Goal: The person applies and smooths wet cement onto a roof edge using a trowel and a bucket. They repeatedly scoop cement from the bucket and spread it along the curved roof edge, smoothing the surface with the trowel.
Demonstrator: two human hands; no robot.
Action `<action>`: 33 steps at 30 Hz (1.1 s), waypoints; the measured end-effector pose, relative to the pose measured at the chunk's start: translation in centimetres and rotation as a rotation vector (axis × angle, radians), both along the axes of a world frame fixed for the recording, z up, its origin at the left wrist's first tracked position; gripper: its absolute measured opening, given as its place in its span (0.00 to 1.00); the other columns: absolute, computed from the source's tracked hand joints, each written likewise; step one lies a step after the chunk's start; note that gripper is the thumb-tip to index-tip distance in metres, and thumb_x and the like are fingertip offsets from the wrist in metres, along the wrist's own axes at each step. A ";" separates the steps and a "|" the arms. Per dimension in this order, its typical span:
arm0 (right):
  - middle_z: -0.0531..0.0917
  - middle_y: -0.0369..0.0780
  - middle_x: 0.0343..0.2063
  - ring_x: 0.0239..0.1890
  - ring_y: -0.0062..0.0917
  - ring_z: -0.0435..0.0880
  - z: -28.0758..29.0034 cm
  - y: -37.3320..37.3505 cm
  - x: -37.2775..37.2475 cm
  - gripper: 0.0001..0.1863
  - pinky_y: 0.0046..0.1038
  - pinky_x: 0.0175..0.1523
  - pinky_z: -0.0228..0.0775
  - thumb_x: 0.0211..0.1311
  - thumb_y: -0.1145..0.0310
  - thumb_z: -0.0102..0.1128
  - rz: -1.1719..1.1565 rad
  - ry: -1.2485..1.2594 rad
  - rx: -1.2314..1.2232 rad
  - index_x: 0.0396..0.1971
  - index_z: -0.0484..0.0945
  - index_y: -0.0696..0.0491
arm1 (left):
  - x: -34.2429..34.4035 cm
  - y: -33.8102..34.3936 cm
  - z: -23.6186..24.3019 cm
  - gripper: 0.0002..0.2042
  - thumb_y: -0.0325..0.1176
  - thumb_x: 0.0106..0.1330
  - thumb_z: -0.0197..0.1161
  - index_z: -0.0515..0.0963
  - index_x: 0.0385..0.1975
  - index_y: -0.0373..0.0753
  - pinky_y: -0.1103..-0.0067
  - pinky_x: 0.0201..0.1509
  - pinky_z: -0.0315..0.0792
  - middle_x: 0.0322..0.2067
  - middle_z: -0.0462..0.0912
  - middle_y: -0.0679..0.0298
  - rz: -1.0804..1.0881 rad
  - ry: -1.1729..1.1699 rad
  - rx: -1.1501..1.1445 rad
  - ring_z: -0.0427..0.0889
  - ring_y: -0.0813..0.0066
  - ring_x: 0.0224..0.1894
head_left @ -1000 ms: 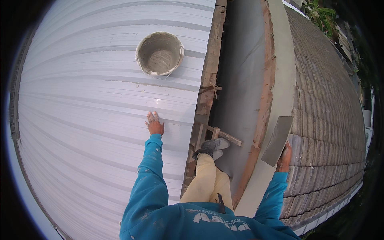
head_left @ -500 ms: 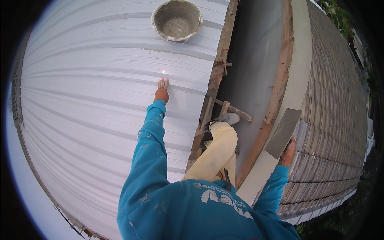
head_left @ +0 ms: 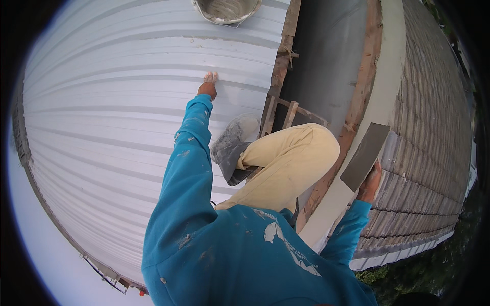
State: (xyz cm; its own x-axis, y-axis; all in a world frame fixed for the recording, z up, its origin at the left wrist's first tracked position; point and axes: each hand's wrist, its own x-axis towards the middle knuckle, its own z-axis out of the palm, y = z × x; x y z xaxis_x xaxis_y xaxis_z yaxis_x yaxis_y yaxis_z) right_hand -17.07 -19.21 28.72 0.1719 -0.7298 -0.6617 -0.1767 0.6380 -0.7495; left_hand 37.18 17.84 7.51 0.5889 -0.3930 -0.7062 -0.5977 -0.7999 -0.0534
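Left hand (head_left: 207,87): lying flat, fingers extended and free, resting on white ribbed roofing sheet (head_left: 127,104). Right hand (head_left: 371,182): curling at the edge of a grey rectangular board (head_left: 365,155); cannot tell whether grasping. Board: lying along pale cement ledge (head_left: 389,66). Mortar-smeared bucket (head_left: 227,7): standing beyond left hand.

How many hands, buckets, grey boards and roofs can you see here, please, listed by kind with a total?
Hands: 2, the left hand and the right hand
Buckets: 1, the bucket cut off by the top edge
Boards: 1, the grey board
Roofs: 2, the white roof and the tiled roof
Total: 6
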 end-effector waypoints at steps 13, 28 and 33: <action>0.76 0.47 0.59 0.61 0.31 0.74 -5.0 8.0 10.8 0.28 0.31 0.66 0.64 0.70 0.64 0.47 -0.169 -0.227 0.005 0.66 0.64 0.64 | 1.5 0.3 1.3 0.41 0.26 0.62 0.53 0.41 0.76 0.49 0.60 0.68 0.66 0.76 0.42 0.53 -0.133 0.066 0.065 0.49 0.53 0.76; 0.84 0.39 0.39 0.39 0.24 0.84 -1.2 19.9 10.5 0.19 0.25 0.44 0.77 0.72 0.59 0.49 -0.938 -0.010 -0.333 0.47 0.79 0.59 | 11.4 0.8 -0.5 0.38 0.52 0.69 0.55 0.53 0.73 0.36 0.50 0.76 0.39 0.74 0.48 0.45 -0.622 0.084 -0.440 0.45 0.46 0.76; 0.84 0.37 0.36 0.33 0.22 0.84 1.6 33.8 9.0 0.20 0.25 0.39 0.77 0.71 0.56 0.53 -1.000 0.279 -0.374 0.49 0.79 0.57 | 11.6 1.7 -2.4 0.38 0.52 0.70 0.50 0.49 0.74 0.35 0.44 0.74 0.36 0.75 0.40 0.45 -0.609 0.255 -0.436 0.39 0.40 0.76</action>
